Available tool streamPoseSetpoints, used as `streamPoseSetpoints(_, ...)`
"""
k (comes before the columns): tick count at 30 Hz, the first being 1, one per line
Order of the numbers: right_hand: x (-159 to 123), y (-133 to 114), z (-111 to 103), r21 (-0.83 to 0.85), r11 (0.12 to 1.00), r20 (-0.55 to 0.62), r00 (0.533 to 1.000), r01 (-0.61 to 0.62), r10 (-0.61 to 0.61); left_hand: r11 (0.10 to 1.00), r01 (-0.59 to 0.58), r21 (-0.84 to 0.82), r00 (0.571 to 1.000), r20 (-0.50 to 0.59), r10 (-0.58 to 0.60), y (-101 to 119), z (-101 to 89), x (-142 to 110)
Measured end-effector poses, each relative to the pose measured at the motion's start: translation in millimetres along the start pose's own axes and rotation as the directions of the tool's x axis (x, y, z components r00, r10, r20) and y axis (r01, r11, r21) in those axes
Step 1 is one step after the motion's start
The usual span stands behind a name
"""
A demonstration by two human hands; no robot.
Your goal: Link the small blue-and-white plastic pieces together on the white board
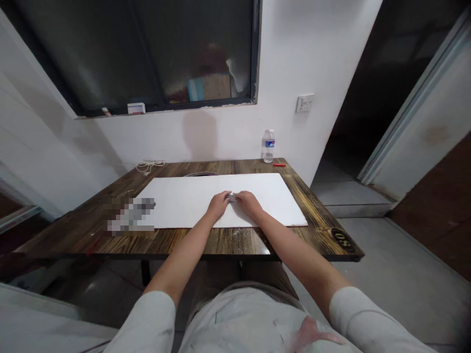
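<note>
My left hand (220, 203) and my right hand (248, 202) meet near the middle of a white board (184, 196) that lies flat on a wooden table. Between their fingertips is a small greyish object (231, 197), pinched from both sides. Fingers cover most of it, so its kind cannot be made out. Both hands have closed fingers and hover at or just above the board; whether they touch it is unclear.
The dark wooden table (228, 242) carries a plastic water bottle (269, 147), a red pen-like item (279, 165) and a coiled white cable (150, 165) along its back. A pixelated patch hides something at the board's left end. Behind stands a wall with a socket (304, 103).
</note>
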State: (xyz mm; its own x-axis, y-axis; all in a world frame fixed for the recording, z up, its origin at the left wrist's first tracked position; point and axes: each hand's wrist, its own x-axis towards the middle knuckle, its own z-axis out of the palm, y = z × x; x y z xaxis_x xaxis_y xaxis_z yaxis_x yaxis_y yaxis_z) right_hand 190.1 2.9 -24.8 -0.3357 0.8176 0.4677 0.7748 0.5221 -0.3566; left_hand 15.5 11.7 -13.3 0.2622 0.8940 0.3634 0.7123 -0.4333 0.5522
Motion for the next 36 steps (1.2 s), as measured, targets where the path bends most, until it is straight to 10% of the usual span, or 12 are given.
streamPoseSetpoints(36,5,-5,6,-0.05,0.999,0.008,1.0,-0.005,0.005,0.995,-0.002,0.096,1.0,-0.008,0.003,-3,6.1,6)
